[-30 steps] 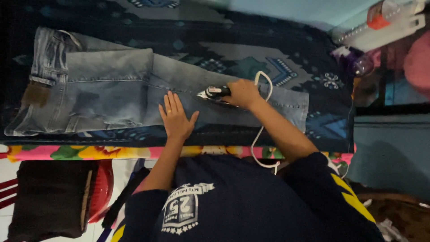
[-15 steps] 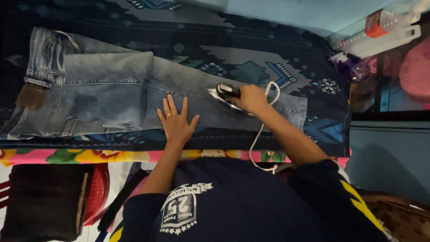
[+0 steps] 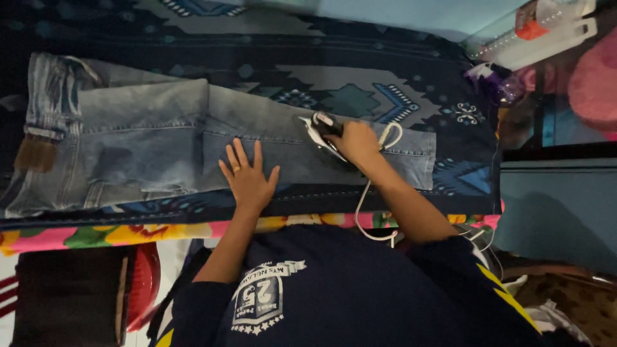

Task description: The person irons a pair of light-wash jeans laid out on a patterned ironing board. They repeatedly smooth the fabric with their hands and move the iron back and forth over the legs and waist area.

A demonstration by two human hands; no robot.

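step: pressing jeans (image 3: 160,138) leg | right hand (image 3: 357,142) gripping iron (image 3: 321,130) | left hand (image 3: 247,177) flat, fingers spread, holds nothing | keep your left hand pinning the cloth taut, clear of the iron

Off the far right corner of my ironing blanket (image 3: 385,71) lies a clear plastic package (image 3: 546,29) with an orange-red label, and a brown patch label (image 3: 35,153) sits on the jeans' (image 3: 148,148) waistband at the left edge.

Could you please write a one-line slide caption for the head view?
Right hand grips a white iron on faded blue jeans; left hand lies flat on them.
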